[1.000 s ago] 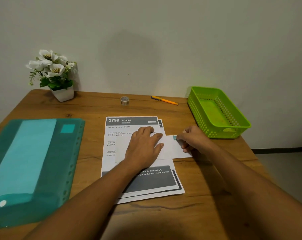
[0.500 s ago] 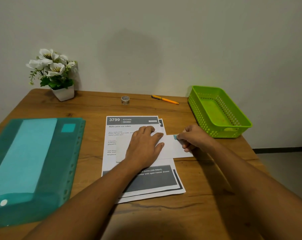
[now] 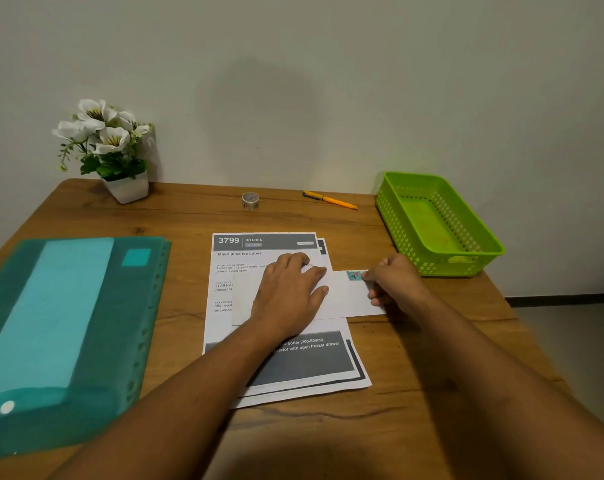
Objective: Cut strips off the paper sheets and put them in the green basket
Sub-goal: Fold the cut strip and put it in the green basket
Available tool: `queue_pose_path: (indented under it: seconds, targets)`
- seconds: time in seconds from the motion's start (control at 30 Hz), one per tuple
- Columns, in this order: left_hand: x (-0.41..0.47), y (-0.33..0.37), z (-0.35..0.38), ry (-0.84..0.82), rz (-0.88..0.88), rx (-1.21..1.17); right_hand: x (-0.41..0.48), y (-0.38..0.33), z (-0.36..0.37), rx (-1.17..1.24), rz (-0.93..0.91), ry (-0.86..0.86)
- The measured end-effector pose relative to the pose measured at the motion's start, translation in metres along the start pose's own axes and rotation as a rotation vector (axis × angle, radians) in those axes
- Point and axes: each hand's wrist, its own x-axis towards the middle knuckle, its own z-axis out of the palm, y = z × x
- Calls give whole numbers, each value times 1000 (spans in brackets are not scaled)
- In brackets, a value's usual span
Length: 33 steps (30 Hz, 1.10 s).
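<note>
Right hand (image 3: 394, 285) around small teal piece (image 3: 354, 275)

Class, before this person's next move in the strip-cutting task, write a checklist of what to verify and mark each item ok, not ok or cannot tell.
1. Left hand presses the white paper piece flat: ok.
2. Right hand pinches that piece's right end, beside the small teal piece: ok.
3. Printed sheets lie flat underneath: ok.
4. Green basket is open, with nothing blocking it: ok.
5. Cutting tool in view: not ok, none visible.
6. What the teal piece is: cannot tell.
</note>
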Motion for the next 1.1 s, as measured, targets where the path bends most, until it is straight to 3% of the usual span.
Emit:
queue_pose_path:
  seconds: [0.1,0.17,0.27,0.33,0.43,0.6,0.77,1.1]
  targets:
    - [0,1,-1,-1,1,2,-6,16,3,48,-103,141]
    - [0,1,0,-3,0,-1,-11,27,6,-27,-302,210]
    - [0,1,0,-2,-4,2,-20,44,10,-372,-664,244]
    - [1,1,-1,-4,-4,8,-20,48,14,-579,-790,235]
    - [1,2,-1,-10,-3,17,-22,40,16,-807,-800,201]
    - [0,3,-2,-6,-1,25,-24,38,11,-982,-818,176]
    - [0,3,-2,-17,4,46,-26,49,5,-1006,-921,175]
    - [2,11,-1,-80,60,142,-30,42,13,-982,-845,150]
